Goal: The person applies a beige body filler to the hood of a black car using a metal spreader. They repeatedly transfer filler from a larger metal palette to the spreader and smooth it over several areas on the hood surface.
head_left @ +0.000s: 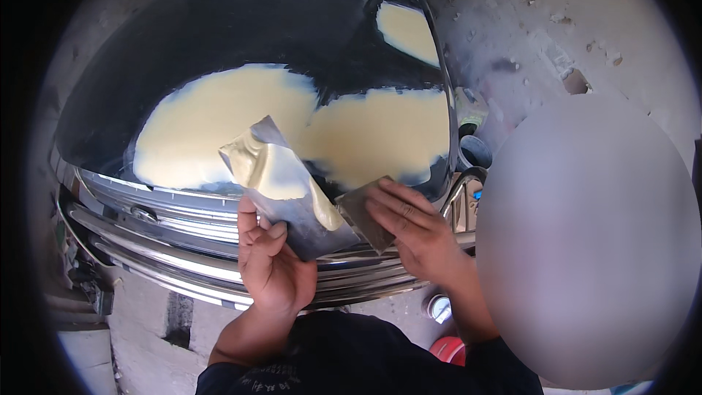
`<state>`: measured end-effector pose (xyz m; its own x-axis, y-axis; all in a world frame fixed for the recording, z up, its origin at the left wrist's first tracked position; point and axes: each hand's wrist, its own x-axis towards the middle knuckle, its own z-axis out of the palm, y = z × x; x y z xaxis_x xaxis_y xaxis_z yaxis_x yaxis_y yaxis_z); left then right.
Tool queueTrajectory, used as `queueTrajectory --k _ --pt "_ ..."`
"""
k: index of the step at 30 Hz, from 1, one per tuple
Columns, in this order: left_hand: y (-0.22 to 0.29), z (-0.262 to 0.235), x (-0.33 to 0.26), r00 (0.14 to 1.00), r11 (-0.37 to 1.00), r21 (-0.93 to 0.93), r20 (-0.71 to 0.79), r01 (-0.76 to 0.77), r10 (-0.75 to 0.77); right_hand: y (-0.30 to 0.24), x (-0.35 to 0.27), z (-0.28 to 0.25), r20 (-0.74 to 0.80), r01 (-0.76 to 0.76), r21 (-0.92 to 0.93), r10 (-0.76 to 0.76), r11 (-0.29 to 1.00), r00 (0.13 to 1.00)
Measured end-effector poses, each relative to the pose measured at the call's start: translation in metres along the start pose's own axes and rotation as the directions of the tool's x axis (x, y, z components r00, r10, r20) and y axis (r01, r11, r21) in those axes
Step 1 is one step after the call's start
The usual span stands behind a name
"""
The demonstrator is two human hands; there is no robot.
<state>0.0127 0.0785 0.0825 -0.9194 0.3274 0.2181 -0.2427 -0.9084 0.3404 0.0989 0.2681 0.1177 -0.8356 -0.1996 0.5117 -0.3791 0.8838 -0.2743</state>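
In the head view, the plate (311, 240) is in the air over the middle of the front edge of the hood (219, 22), tilted, its far corner overlapping the cream area in the picture. The left hand (276, 267) holds it by the near end, thumb on the face and fingers partly hidden behind. It looks thin, light and fairly stiff; the paste (274, 183) probably makes it slippery and heavier toward the far end, so the bare near end seems the best place to take hold. The paste looks soft and sticky, thick enough to cling to the tilted face.

The right hand (409, 227) holds the spreader (365, 219), fingers laid flat across its upper face; its thumb is out of sight. The spreader looks thin, light and a little springy, best pinched at the end away from the plate. Its left edge is at the plate's right edge; whether they touch I cannot tell.

Counted: one plate, one spreader, two hands, and three cream patches on the hood. Two large ones, left (212, 121) and right (387, 128), meet near the front edge; one small patch (409, 33) is by the right edge, farther back.
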Motion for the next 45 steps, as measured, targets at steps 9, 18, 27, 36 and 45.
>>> queueTrajectory --k 9,18,27,36,45 --pt "0.01 -0.057 0.005 1.0 0.993 0.117 -0.005 0.029 -0.029 0.15 0.073 -0.026 -0.039 -0.13 -0.389 0.125 0.912 0.991" --pt "0.002 -0.07 -0.001 0.996 0.992 0.1 -0.052 0.077 -0.072 0.149 0.104 0.005 0.061 -0.122 -0.362 0.154 0.924 0.986" --pt "0.002 -0.071 -0.002 0.994 0.978 0.2 -0.097 0.062 -0.043 0.085 0.061 0.018 0.051 -0.107 -0.405 0.14 0.908 0.989" --pt "0.003 -0.072 -0.005 0.997 0.983 0.18 -0.065 0.043 -0.032 0.039 0.01 0.03 -0.045 -0.155 -0.444 0.15 0.882 0.988" --pt "0.001 -0.065 -0.009 0.995 0.969 0.243 -0.094 0.04 -0.017 0.018 -0.034 0.053 -0.122 -0.2 -0.485 0.161 0.851 0.979"
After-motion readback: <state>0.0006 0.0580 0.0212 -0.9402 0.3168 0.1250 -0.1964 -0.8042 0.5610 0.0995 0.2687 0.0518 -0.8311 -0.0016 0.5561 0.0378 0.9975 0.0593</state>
